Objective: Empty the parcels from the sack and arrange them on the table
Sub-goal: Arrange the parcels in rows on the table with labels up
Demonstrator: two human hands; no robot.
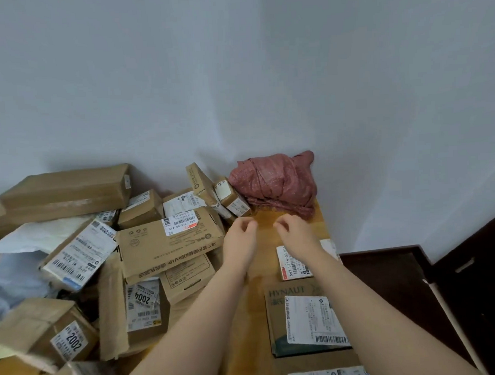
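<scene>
Though cluttered, probably wooden corner table (266, 243).

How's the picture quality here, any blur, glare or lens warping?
Head view: soft even light, no glare; wide-angle lens bows the wall corner; left hand and right hand look slightly soft; crumpled red woven sack and brown cardboard box are sharp.

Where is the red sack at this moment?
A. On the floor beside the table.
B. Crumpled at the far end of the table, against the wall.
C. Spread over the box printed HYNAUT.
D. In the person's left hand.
B: the red sack lies crumpled at the far end of the table against the wall; the left hand and the right hand hold nothing.
</scene>
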